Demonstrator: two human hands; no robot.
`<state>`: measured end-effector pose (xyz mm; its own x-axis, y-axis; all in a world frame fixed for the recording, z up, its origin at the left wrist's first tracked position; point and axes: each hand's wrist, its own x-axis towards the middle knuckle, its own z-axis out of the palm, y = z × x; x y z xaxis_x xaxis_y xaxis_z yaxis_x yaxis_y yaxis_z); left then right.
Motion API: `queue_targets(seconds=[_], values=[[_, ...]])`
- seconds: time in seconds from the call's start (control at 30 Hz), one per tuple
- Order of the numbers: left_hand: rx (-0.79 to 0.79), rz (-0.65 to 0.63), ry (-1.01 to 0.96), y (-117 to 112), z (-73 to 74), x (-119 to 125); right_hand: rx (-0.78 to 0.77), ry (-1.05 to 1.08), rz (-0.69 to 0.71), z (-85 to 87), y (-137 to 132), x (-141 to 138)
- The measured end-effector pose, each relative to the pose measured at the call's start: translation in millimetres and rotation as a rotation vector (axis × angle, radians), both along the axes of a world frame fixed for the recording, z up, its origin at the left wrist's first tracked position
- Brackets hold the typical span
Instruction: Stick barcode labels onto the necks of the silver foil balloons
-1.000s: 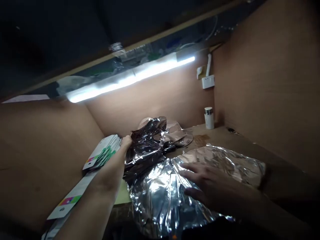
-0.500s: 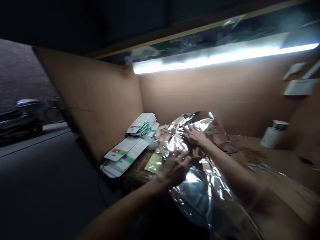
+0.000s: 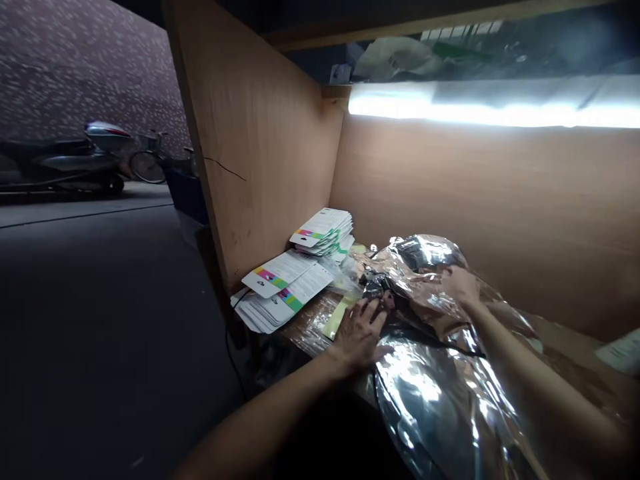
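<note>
A large sheet of shiny, crinkled foil film (image 3: 420, 387), silver in front and pinkish where it reflects the wood, spreads over the worktop and hangs towards me. My left hand (image 3: 361, 333) lies on its left edge, palm down, fingers spread. Farther back and to the right, my right hand (image 3: 460, 285) rests on the film with its fingers stretched out, the tips partly lost in the glare and folds. Neither hand grips anything that I can make out. A yellowish sheet (image 3: 339, 319) shows from under the film beside my left hand.
Printed white cards (image 3: 287, 283) lie in stacks to the left, with clear plastic (image 3: 345, 275) beside them. Wooden panels (image 3: 270, 147) enclose the worktop at left and back. A bright tube light (image 3: 475, 113) runs above. A white bottle (image 3: 620, 352) lies at the right edge.
The view has turned left. My right hand has slid rightwards across the film, away from my left hand, and the film lies more spread out. My left hand stays by its left edge.
</note>
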<state>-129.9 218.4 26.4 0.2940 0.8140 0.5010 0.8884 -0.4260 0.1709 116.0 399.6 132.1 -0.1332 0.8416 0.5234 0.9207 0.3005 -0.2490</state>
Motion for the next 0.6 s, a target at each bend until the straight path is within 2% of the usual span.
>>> queue_targets(seconds=[0.07, 0.17, 0.27, 0.33, 0.4, 0.47, 0.6], values=[[-0.023, 0.028, -0.006, 19.4, 6.8, -9.5, -0.016, -0.025, 0.077, 11.4, 4.2, -26.0], [-0.108, 0.127, -0.013, 44.1, 9.1, -25.2, -0.083, -0.116, 0.373, 17.7, -1.8, -83.2], [-0.219, 0.291, -0.033, 51.4, -0.4, -35.1, -0.199, -0.265, 0.653, 8.4, -11.0, -143.3], [-0.272, 0.39, -0.049, 47.8, -9.5, -36.9, -0.293, -0.398, 0.749, -4.0, -10.4, -172.5], [-0.303, 0.46, -0.064, 42.5, -17.6, -36.3, -0.375, -0.546, 0.769, -18.5, -3.7, -189.7], [-0.317, 0.504, -0.076, 38.9, -22.8, -35.2, -0.424, -0.675, 0.732, -32.1, 5.6, -197.3], [-0.316, 0.539, -0.087, 38.5, -24.9, -34.8, -0.4, -0.797, 0.629, -47.8, 17.6, -202.5]])
